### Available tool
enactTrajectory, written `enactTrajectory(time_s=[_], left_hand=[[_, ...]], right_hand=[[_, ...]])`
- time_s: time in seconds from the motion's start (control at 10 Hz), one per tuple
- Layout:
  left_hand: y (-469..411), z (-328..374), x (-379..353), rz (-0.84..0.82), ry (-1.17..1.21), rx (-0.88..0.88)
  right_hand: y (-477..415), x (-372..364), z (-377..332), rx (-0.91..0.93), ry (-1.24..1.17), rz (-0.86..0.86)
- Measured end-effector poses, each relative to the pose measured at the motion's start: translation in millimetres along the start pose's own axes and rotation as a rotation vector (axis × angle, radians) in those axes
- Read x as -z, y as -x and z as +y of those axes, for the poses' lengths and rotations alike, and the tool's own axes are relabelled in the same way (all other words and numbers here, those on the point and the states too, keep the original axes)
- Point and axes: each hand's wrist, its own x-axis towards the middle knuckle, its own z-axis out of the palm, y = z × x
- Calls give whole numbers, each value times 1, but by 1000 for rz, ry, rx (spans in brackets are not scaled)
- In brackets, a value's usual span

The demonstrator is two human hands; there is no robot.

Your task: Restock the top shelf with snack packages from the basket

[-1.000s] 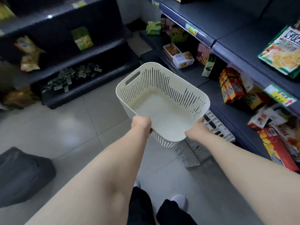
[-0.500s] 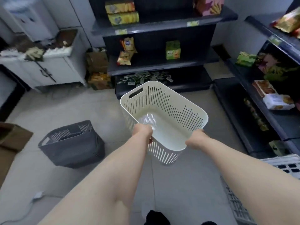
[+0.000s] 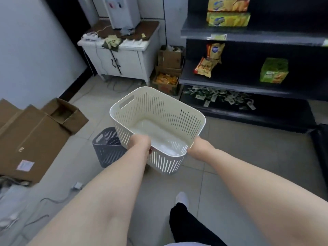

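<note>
L hand point(image 3: 140, 143) + R hand point(image 3: 197, 145): fingers clamped on white basket's point(image 3: 159, 107) near rim, held over floor nr shelf unit's point(image 3: 230, 37) left end. Looks empty, so nothing to restock. Grey basket point(image 3: 106, 148) underfoot: trip risk.

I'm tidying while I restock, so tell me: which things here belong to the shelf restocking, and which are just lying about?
Job: white basket, gripped by left hand and right hand; dark shelf unit; yellow snack packages on it.
Lying about: grey basket, cardboard boxes, white cabinet, water dispenser.
</note>
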Motion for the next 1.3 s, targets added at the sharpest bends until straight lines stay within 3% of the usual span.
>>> enactTrajectory(time_s=[0.3, 0.5, 0.6, 0.8, 1.0, 1.2, 1.3], left_hand=[[-95, 89, 33, 205, 28, 39], [-161, 114, 47, 207, 135, 172], [-200, 123, 55, 182, 123, 253], [-272, 142, 79, 27, -164, 245], [-336, 139, 98, 3, -139, 433], [-339, 152, 84, -198, -224, 444], [-339, 169, 66, -180, -284, 412]], right_hand=[[-95, 32, -126, 207, 174, -76], [-133, 23, -181, 250, 228, -113], [-154, 12, -207, 228, 247, -129], [-187, -24, -269, 98, 170, -174], [-211, -50, -314, 29, 136, -203], [-221, -53, -317, -37, 128, -180], [-218, -47, -307, -91, 117, -152]])
